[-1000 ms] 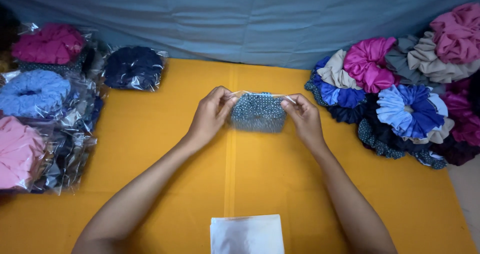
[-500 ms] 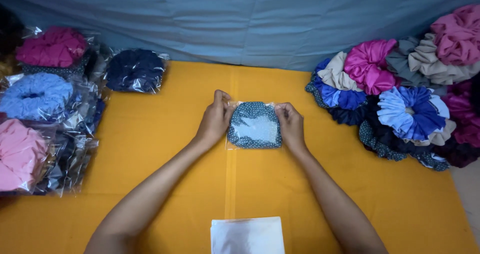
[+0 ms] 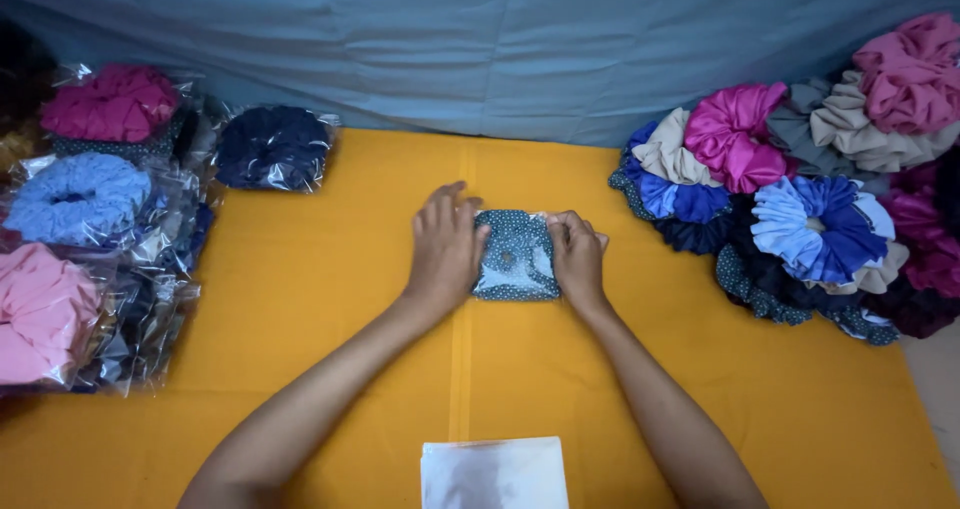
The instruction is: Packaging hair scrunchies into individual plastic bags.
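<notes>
While loose fabric scrunchies (image 3: 800,209) pile right of the dotted teal scrunchie in clear plastic (image 3: 515,256) mid yellow cloth (image 3: 330,299), bagged ones (image 3: 90,229) left, flat clear bags (image 3: 493,473) nearer, packet lying flat, slightly longer front-to-back, left hand (image 3: 445,252) and right hand (image 3: 577,259) pressing its sides.

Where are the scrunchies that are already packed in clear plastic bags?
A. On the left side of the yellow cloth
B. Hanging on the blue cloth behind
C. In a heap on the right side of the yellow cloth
A: the bagged scrunchies lie at the left, while the heap of loose scrunchies at the right has no bags.
</notes>
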